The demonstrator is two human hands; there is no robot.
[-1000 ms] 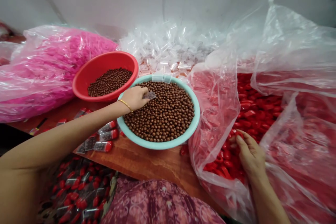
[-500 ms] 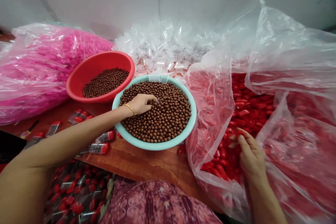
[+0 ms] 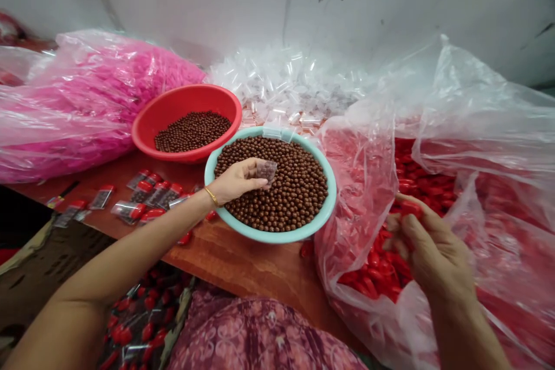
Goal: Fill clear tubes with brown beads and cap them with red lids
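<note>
My left hand (image 3: pixel 236 182) pinches a small clear plastic container (image 3: pixel 266 172) just over the shiny brown balls (image 3: pixel 286 205) heaped in a light-blue basin (image 3: pixel 330 196). What is inside the container is hard to make out. On the right, my right hand (image 3: pixel 440 254) holds a red plastic cap (image 3: pixel 410 208) between thumb and fingers. It is above an open clear bag (image 3: pixel 342 185) full of similar red caps (image 3: pixel 377 269).
A red basin (image 3: pixel 143 133) with smaller brown balls stands behind on the left, beside a bag of pink pieces (image 3: pixel 108 87). Clear empty containers (image 3: pixel 286 81) are piled at the back. Filled red-capped containers (image 3: pixel 158 193) lie on the table; more fill a cardboard box (image 3: pixel 47 266) below.
My left hand has lifted out of the brown balls, bringing the clear container into sight. My right hand has risen from the red caps with one in its fingers. The view has shifted slightly.
</note>
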